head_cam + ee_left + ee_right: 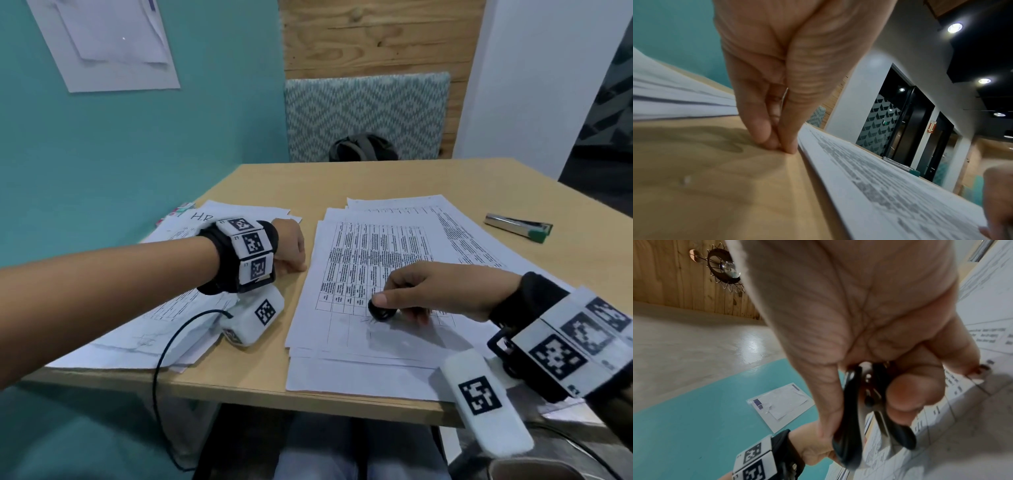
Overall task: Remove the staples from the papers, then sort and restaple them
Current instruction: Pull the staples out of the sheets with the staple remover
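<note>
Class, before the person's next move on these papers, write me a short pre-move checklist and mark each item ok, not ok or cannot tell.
1. Staple remover gripped by right hand: ok.
2. Remover over the right paper stack: ok.
3. Staple caught in the remover: cannot tell.
4. Left hand steadying that stack: not ok; its fingertips pinch together on the bare table beside the edge.
5. Stapler ready on the table: ok, lying apart from the papers.
6. Left pile kept separate: ok.
</note>
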